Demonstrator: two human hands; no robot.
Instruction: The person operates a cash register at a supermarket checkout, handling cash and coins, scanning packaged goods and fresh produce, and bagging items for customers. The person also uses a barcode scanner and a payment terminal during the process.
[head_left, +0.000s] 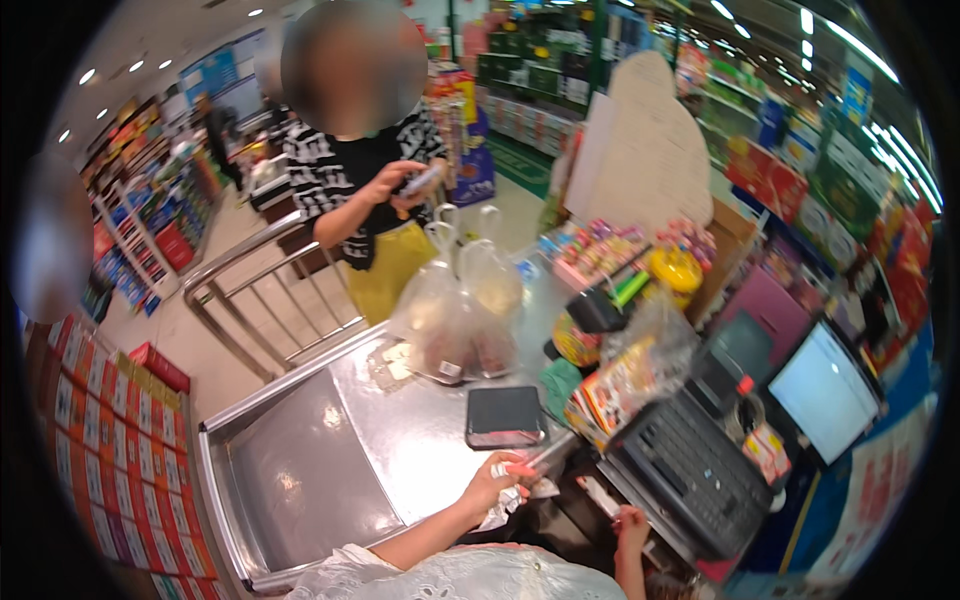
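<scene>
Crumpled white paper (504, 511) is in my left hand (496, 484), whose fingers are closed over it near the counter's edge. Just above this hand lies a dark flat pad (506, 415) on the metal counter (420, 450). My right hand (632, 526) is at the edge of an opening below the black keyboard (682, 472); whether it grips anything there cannot be told. Beyond the pad stand tied translucent plastic bags (457, 330) with dark and pale contents. Across the counter a person (367, 187) in a black-and-white top holds a phone (421, 181).
A lit monitor (825, 394) stands at the right. Wrapped lollipops (600, 247) and a yellow container (676, 274) are at the counter's far end. A metal railing (247, 240) runs beyond the counter; stacked red and orange boxes (120, 450) stand at the left.
</scene>
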